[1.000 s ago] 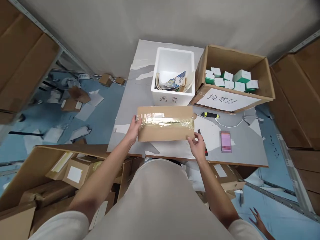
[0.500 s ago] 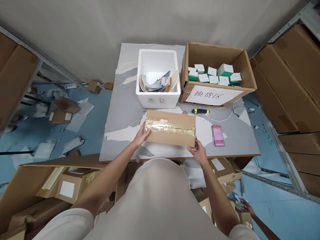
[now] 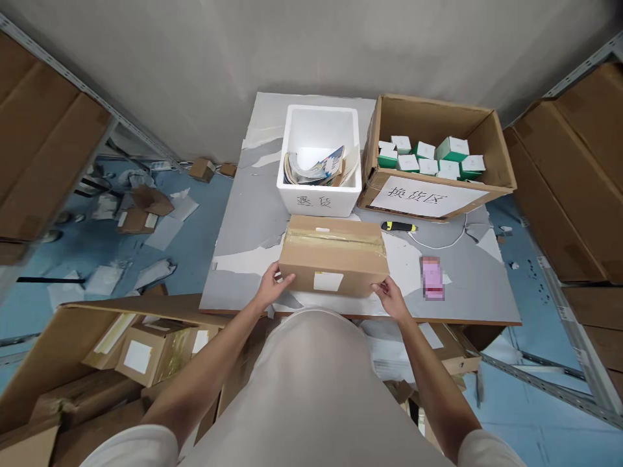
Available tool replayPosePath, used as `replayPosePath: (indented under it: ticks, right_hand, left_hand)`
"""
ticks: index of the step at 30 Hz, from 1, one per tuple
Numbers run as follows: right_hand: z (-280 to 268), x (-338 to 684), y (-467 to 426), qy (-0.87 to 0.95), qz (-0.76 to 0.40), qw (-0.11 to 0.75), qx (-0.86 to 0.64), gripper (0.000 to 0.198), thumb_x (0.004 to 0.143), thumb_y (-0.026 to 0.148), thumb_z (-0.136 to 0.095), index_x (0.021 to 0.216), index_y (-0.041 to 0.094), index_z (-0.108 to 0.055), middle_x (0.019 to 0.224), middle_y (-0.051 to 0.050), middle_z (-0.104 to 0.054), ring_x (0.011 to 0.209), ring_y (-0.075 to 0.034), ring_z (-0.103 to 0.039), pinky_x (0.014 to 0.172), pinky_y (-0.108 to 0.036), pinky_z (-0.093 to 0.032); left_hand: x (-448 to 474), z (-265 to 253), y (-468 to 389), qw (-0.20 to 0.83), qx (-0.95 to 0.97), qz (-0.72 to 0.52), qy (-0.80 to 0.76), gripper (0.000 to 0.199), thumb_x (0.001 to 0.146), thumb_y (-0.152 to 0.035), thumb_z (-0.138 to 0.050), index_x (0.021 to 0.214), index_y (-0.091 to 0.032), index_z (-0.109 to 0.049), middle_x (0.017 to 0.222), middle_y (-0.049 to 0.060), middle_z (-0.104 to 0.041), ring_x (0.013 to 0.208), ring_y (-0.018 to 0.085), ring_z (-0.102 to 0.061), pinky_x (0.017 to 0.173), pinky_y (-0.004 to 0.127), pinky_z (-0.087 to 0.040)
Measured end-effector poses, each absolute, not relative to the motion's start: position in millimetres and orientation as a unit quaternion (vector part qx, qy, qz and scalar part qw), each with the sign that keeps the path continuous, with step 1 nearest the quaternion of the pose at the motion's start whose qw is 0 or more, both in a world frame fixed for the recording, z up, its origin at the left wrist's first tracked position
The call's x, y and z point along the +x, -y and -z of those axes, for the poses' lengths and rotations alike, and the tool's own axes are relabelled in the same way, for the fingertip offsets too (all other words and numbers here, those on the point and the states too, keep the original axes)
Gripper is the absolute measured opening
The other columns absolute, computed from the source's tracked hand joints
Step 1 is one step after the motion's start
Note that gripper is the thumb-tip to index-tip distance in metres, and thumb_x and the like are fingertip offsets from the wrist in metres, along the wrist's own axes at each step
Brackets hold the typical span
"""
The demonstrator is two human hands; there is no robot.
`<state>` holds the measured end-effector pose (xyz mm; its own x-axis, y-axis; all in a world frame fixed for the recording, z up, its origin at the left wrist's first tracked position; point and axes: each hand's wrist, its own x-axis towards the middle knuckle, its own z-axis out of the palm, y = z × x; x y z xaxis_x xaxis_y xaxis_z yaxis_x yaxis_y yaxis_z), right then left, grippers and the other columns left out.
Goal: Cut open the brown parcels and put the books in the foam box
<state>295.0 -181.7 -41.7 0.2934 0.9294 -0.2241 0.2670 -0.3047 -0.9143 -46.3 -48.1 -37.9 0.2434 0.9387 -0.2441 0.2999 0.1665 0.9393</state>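
A taped cardboard box (image 3: 335,256) is between my hands near the front edge of the table, its top crossed by clear yellowish tape and a white label on the side facing me. My left hand (image 3: 273,285) grips its left front corner, thumb on the near side. At the right front corner, my right hand (image 3: 389,296) pinches the box with thumb and fingers. Whether the box's underside rests on the table cannot be seen. Beyond it stands a white foam box (image 3: 318,202) holding papers and booklets. A black and yellow utility knife (image 3: 399,226) lies to the right.
A large open carton (image 3: 438,194) with several green and white small boxes stands at the back right. A pink pixelated item (image 3: 432,279) and a white cable (image 3: 438,247) lie on the table (image 3: 233,227). Below left, a big carton (image 3: 78,318) holds boxes.
The box has tipped, so its labelled near side now shows below the taped top. Both hands still hold its ends. The other person's arm at lower right has left the view.
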Motion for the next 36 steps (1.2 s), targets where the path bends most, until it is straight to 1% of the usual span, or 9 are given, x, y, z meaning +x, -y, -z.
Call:
replayPosePath:
  ticks: [3,6,11,17,21,25,29,32,36]
  right_hand:
    - [20.1,293.1,169.0,0.434,-0.336,0.398,-0.735,0.048,0.085,0.058,-0.048,0.107,0.017,-0.063,0.102,-0.010,-0.067,0.092,-0.023,-0.061,0.081,-0.036,-0.048]
    - [5.8,286.0,148.5,0.409,-0.264,0.348,-0.801,0.055,0.087,0.063,-0.038,0.092,0.016,-0.067,0.089,-0.011,-0.069,0.081,-0.023,-0.060,0.073,-0.033,-0.044]
    - [11.2,278.3,120.5,0.410,-0.279,0.244,-0.834,0.063,0.088,0.067,-0.027,0.065,0.019,-0.062,0.069,-0.011,-0.066,0.066,-0.023,-0.055,0.063,-0.031,-0.037]
    - [39.2,285.5,126.1,0.404,-0.309,0.324,-0.798,0.064,0.085,0.069,-0.030,0.082,0.017,-0.067,0.087,-0.011,-0.069,0.080,-0.024,-0.059,0.074,-0.034,-0.044]
    - [61.5,294.1,156.1,0.355,-0.393,0.415,-0.740,0.059,0.086,0.061,-0.036,0.115,0.016,-0.061,0.109,-0.014,-0.067,0.089,-0.023,-0.064,0.084,-0.040,-0.049]
    - [75.2,293.2,193.9,0.387,-0.437,0.398,-0.708,0.063,0.075,0.042,-0.062,0.134,0.023,-0.048,0.128,-0.013,-0.058,0.108,-0.023,-0.061,0.095,-0.045,-0.047]
    - [78.8,272.7,207.9,0.422,-0.470,0.372,-0.680,0.077,0.068,0.032,-0.070,0.139,0.028,-0.040,0.137,-0.009,-0.053,0.121,-0.023,-0.054,0.101,-0.045,-0.044]
    - [77.0,258.0,204.9,0.401,-0.470,0.394,-0.680,0.070,0.075,0.036,-0.063,0.139,0.023,-0.038,0.138,-0.011,-0.051,0.119,-0.022,-0.054,0.098,-0.042,-0.047]
    - [58.1,261.3,199.1,0.409,-0.439,0.393,-0.696,0.052,0.080,0.048,-0.058,0.123,0.020,-0.053,0.122,-0.012,-0.059,0.104,-0.023,-0.059,0.084,-0.039,-0.052]
  left_hand:
    - [-51.4,17.5,39.5,0.473,0.616,-0.298,-0.555,0.052,0.076,-0.057,-0.057,0.110,-0.018,-0.063,0.098,0.007,-0.057,0.094,0.020,-0.056,0.078,0.033,-0.051]
    - [-48.1,9.7,25.8,0.429,0.635,-0.270,-0.584,0.047,0.082,-0.056,-0.049,0.100,-0.017,-0.067,0.088,0.006,-0.056,0.088,0.021,-0.055,0.079,0.033,-0.048]
    - [-36.8,23.7,6.6,0.410,0.624,-0.186,-0.639,0.050,0.086,-0.055,-0.039,0.087,-0.016,-0.070,0.081,0.007,-0.060,0.086,0.024,-0.056,0.082,0.036,-0.045]
    - [-38.9,35.9,9.1,0.414,0.604,-0.226,-0.642,0.051,0.086,-0.055,-0.040,0.096,-0.016,-0.070,0.094,0.009,-0.065,0.099,0.026,-0.056,0.092,0.038,-0.043]
    - [-57.4,46.4,23.6,0.476,0.552,-0.272,-0.629,0.052,0.085,-0.051,-0.039,0.109,-0.015,-0.066,0.113,0.012,-0.065,0.108,0.025,-0.057,0.097,0.040,-0.042]
    - [-81.9,62.9,45.6,0.569,0.496,-0.284,-0.592,0.060,0.067,-0.043,-0.061,0.120,-0.013,-0.059,0.122,0.015,-0.063,0.109,0.027,-0.060,0.098,0.044,-0.045]
    - [-85.2,72.5,65.1,0.605,0.539,-0.247,-0.531,0.055,0.058,-0.035,-0.071,0.109,-0.016,-0.063,0.111,0.012,-0.067,0.108,0.028,-0.062,0.102,0.048,-0.043]
    - [-77.5,71.0,71.7,0.609,0.533,-0.248,-0.533,0.052,0.059,-0.040,-0.072,0.104,-0.016,-0.062,0.103,0.011,-0.069,0.106,0.029,-0.062,0.099,0.049,-0.046]
    - [-76.2,51.1,68.5,0.590,0.537,-0.259,-0.544,0.054,0.060,-0.049,-0.073,0.102,-0.017,-0.062,0.107,0.011,-0.066,0.105,0.028,-0.061,0.092,0.045,-0.050]
